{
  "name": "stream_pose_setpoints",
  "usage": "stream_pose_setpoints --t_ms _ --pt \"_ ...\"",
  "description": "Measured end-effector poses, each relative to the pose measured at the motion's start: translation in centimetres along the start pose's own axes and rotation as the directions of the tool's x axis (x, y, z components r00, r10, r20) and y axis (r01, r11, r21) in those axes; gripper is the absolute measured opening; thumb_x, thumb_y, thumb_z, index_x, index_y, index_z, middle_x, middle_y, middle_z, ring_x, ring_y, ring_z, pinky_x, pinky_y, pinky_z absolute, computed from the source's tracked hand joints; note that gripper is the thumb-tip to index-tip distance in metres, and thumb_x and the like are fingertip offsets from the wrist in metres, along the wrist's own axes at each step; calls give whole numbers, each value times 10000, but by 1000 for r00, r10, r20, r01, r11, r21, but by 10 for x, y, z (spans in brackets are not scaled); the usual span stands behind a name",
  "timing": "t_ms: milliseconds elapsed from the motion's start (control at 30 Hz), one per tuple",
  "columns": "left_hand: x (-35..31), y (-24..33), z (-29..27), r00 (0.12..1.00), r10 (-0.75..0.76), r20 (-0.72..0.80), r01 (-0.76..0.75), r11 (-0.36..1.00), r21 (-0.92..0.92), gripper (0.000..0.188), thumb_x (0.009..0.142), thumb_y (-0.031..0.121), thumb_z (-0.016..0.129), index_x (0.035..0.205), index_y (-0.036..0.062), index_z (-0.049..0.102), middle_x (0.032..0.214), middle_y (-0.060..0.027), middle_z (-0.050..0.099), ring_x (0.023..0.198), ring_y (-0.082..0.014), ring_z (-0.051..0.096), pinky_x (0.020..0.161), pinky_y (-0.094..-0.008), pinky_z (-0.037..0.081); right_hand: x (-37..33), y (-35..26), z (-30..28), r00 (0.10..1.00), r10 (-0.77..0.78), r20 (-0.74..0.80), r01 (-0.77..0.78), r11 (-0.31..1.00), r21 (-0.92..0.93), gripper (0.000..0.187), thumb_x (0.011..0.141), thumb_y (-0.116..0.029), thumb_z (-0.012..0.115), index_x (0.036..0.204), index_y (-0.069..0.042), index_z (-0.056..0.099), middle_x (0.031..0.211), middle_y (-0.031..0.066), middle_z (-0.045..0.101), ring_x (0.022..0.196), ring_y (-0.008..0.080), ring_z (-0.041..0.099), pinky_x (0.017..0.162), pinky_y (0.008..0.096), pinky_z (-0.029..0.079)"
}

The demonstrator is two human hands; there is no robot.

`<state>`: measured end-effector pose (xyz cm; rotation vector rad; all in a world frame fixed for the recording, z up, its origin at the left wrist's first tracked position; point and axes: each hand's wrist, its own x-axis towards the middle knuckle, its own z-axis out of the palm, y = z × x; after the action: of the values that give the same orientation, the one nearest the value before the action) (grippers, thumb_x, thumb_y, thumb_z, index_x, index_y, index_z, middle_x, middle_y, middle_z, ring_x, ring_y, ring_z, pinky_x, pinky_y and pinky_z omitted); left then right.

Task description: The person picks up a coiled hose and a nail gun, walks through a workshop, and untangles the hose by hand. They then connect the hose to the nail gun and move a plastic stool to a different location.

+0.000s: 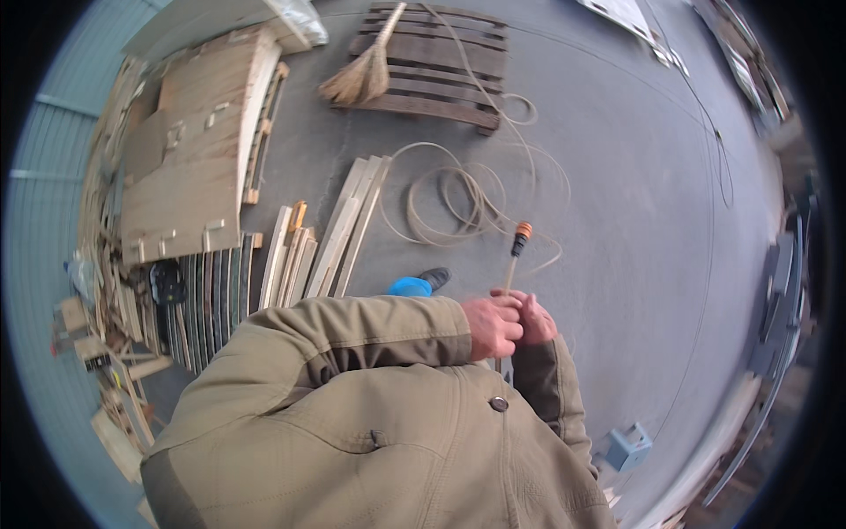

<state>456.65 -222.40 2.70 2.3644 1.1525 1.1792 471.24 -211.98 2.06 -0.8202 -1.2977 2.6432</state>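
In front of my chest, my left hand (495, 326) is closed around a thin pale yellowish hose (511, 275). The hose rises past the fingers and ends in an orange-and-black fitting (522, 238), which points away from me. Its lower part comes out below the left hand, against my jacket. Close against the left hand, my right hand (536, 322) curls its fingers at the same hose, thumb raised; its fingertips are partly hidden. Beyond my hands, loose coils of pale hose (449, 203) lie on the grey floor.
A wooden pallet (432, 75) with a straw broom (361, 75) on it stands ahead. Wooden boards (352, 220) and a large plywood crate (189, 150) are on the left. To the lower right sits a light blue box (628, 448). A dark cable (718, 141) trails at the far right.
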Motion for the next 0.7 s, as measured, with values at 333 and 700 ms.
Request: stream_pose_setpoints --t_ms 333,700 --pt "-53 56 12 984 -172 -53 179 967 184 151 627 221 645 714 99 627 806 -41 604 869 -262 614 835 -399 503 35 -1 46 978 205 41 -206 979 1 480 983 -269 604 1368 -15 469 829 112 672 706 218 650 649 360 549" --pt "-223 192 37 202 -934 -294 962 246 -122 249 782 155 703 1023 90 692 1049 -102 659 1011 -337 625 870 -442 509 36 89 40 953 216 -211 -275 909 -312 316 995 -147 523 1301 -68 511 773 90 612 574 175 573 508 320 482"
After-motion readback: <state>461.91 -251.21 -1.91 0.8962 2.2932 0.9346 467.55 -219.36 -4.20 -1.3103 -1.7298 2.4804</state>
